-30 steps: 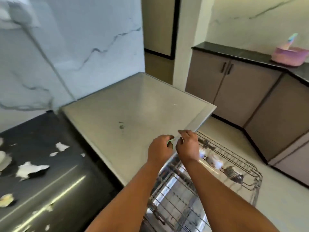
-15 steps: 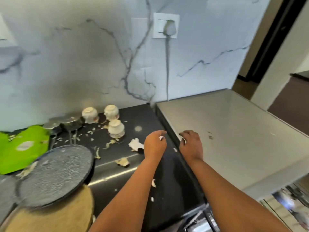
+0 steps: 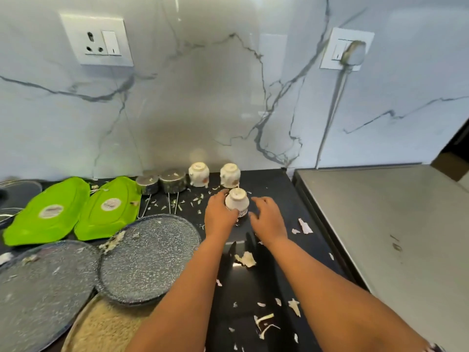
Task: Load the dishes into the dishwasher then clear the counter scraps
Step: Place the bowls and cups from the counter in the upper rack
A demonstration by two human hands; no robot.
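Black glossy counter [image 3: 269,280] under marble wall, scraps [image 3: 245,259] scattered. Two green leaf-shaped plastic trays [image 3: 76,212], two speckled grey round plates [image 3: 149,257] at left. Left hand [image 3: 220,217] fingers curl around inverted white ceramic cup [image 3: 237,201]; right hand [image 3: 267,219] fingers relaxed, spread, just beside it.

Views: one only, head-worn, so nothing is shared between cameras.
Position: above the near edge of the black counter [image 3: 264,275].
Facing: forward and down, toward the marble wall [image 3: 203,102] at the far side.
Nearness: close; both forearms enter from the near edge.
Lens: wide-angle, edges bowed.
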